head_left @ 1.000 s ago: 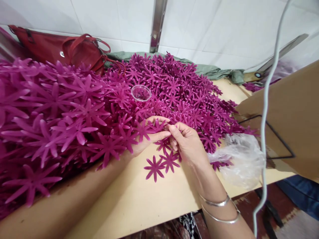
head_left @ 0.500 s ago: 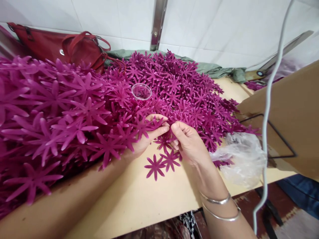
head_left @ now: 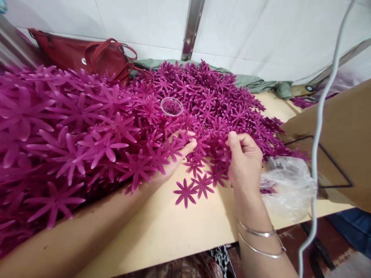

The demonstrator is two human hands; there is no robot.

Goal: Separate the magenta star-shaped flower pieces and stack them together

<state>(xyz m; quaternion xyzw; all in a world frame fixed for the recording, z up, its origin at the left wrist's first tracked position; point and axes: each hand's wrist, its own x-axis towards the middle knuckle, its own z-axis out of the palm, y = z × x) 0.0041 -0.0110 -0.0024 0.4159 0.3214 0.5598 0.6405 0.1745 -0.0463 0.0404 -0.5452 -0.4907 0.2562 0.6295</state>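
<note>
A large heap of magenta artificial flowers (head_left: 208,98), each with several narrow petals, covers the back and left of the table. At its front edge my left hand (head_left: 171,164) is closed, thumb and forefinger pinching at a magenta flower; other petals partly cover the fingers. My right hand (head_left: 245,162), with two silver bangles on the wrist, is raised apart from it to the right. Its thumb presses on the curled forefinger, and whatever is between them is too small to make out. Two loose flowers (head_left: 185,192) lie flat on the bare tabletop (head_left: 174,231) between my forearms.
A round clear plastic lid or cup (head_left: 172,106) rests on the heap. A red handbag (head_left: 72,54) leans at the back left. To the right are a crumpled clear plastic bag (head_left: 290,185), a cardboard box (head_left: 336,135) and a hanging white cable (head_left: 315,154).
My right hand has drawn away from the left, moving to the right. The left hand stays nearly in place among the flowers. The whole view has shifted slightly.
</note>
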